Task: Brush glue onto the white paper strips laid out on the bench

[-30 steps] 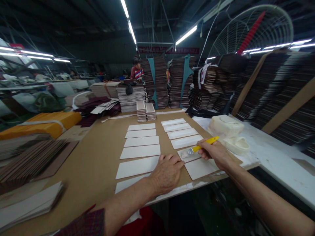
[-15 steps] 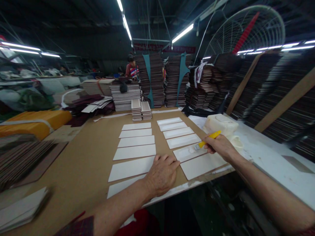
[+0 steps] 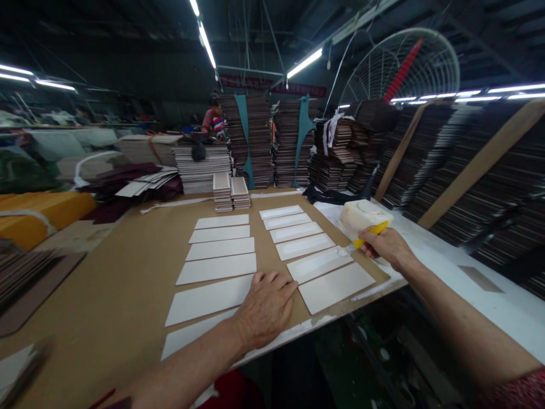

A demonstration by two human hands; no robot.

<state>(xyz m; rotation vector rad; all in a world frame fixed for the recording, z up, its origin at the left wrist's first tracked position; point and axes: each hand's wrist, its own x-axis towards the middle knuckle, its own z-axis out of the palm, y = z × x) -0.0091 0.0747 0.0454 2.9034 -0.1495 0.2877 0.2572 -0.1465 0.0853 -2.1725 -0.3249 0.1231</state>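
My right hand (image 3: 385,245) is closed around a paintbrush (image 3: 370,236) with a yellow handle. Its bristles, coated in something white, rest on the right end of a pale rectangular panel (image 3: 313,266) that has a wet white smear. Just in front of that lies a plain panel (image 3: 336,287). My left hand (image 3: 268,307) leans on the brown work surface (image 3: 128,284) between two columns of panels, holding nothing. Its fingers are bent but loose, and the thumb reaches the near-left corner of the smeared panel. Its forearm partly covers the nearest left-column panel (image 3: 187,332).
A whitish, glue-crusted container (image 3: 364,216) stands behind my right hand. Small panel stacks (image 3: 222,196) sit at the far edge, before tall dark stacks (image 3: 251,136). A caged fan (image 3: 404,68) rises at the right. Another person (image 3: 213,120) is in the background.
The brush has moved along the smeared panel toward its right end, and the white coat now covers more of it. My left hand stays by the panel's corner. The view has turned slightly right.
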